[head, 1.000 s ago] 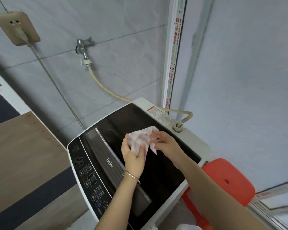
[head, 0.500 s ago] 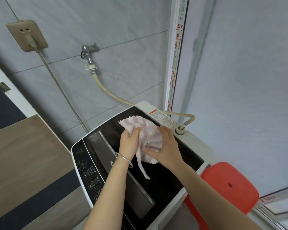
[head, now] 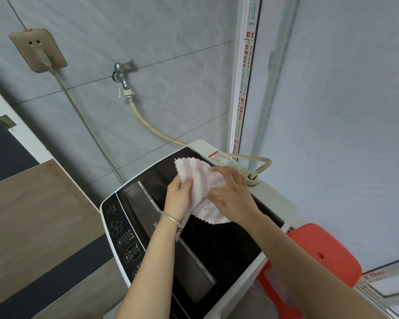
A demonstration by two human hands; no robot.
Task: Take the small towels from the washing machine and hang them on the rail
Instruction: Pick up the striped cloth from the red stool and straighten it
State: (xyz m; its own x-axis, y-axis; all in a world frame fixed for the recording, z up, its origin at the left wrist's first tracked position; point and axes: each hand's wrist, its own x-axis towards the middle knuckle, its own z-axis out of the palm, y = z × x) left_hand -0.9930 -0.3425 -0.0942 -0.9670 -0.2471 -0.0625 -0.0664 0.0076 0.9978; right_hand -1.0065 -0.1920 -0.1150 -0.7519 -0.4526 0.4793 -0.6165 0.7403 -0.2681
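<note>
here we are over the washing machine (head: 277, 204), and both hands are on one small towel (head: 199, 174), white with pale pink stripes. we see the left hand (head: 179, 199) gripping its left edge, fingers curled round the cloth and a thin bracelet (head: 171, 219) on the wrist. the right hand (head: 232, 195) lies over the right side, fingertips pinching the fabric. the towel is held up just above the machine's dark lid (head: 219, 247), one scalloped edge hanging below the hands. behind it a tap (head: 122, 71) feeds a beige hose (head: 152, 128) to the machine's back corner, and a red stool (head: 321, 248) stands to the right.
</note>
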